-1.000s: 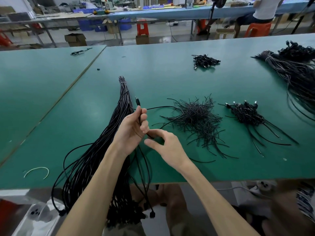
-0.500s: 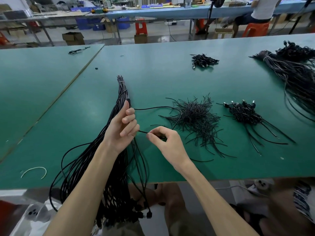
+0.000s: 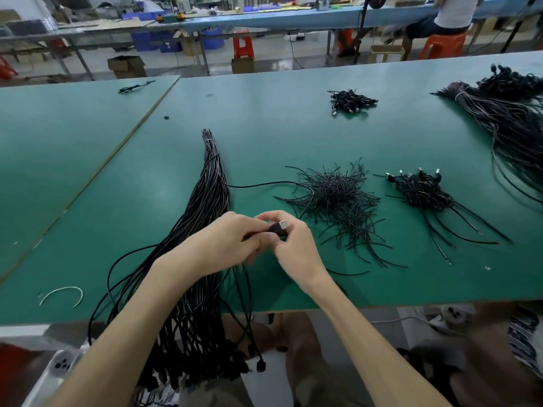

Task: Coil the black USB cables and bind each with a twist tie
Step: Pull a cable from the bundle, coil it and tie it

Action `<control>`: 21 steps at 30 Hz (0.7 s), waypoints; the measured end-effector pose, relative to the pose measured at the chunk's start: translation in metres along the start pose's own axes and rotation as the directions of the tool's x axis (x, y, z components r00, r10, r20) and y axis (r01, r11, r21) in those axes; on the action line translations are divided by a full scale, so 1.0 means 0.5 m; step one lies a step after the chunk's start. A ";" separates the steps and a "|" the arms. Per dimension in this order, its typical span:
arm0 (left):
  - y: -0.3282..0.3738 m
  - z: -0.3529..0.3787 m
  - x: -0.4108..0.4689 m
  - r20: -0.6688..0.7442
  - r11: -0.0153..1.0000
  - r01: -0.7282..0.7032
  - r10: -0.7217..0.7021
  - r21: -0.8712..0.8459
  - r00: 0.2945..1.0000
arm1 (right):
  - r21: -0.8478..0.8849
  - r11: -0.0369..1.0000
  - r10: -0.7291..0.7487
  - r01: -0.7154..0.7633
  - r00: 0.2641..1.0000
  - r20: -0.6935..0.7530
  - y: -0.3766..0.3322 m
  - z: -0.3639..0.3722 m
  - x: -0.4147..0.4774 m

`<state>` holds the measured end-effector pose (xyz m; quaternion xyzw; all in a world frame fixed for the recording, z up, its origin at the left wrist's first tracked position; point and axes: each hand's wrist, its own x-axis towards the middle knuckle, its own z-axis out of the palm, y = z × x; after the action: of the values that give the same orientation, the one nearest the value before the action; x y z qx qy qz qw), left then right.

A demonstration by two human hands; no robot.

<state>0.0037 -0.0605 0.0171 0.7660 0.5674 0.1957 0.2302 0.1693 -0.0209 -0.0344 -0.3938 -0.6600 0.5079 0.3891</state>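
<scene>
Your left hand (image 3: 226, 245) and right hand (image 3: 295, 251) meet just above the worktop (image 3: 264, 127), both closed on one USB cable (image 3: 279, 228) at its plug end. The right pinches the black plug body with the metal tip poking out toward the far side, and the left curls round the lead just behind it. Fixing the plug like this looks like the start of a coil: it gives you an anchor to wind against. I cannot tell how much lead is already gathered inside your left palm.

Under your left wrist lies the cable bundle (image 3: 210, 183), tied near its far tip and draped off the near edge, so single cables can slide free. The twist ties (image 3: 335, 198) sit just beyond your right hand, an easy reach when it is time to bind. Further right, the coiled cables (image 3: 420, 189) look finished and lie apart from the loose stock.
</scene>
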 end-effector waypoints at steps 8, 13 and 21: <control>-0.022 0.041 0.000 -0.267 0.882 -0.010 0.154 0.472 0.951 | -0.279 0.955 -0.152 0.096 0.971 -0.185 0.006 0.016 0.001; -0.040 0.068 0.029 -0.483 0.939 0.164 0.001 0.301 0.876 | -0.355 0.926 -0.216 0.131 0.953 -0.211 0.006 0.022 0.001; -0.048 0.088 0.067 -0.434 0.726 0.082 -0.493 -0.683 0.754 | -0.259 0.949 -0.212 0.180 0.972 -0.102 -0.006 0.021 -0.010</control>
<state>0.0191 -0.0280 -0.0314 0.4405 0.6291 0.5592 0.3121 0.1613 -0.0295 -0.0342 -0.4035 -0.7277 0.3539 0.4271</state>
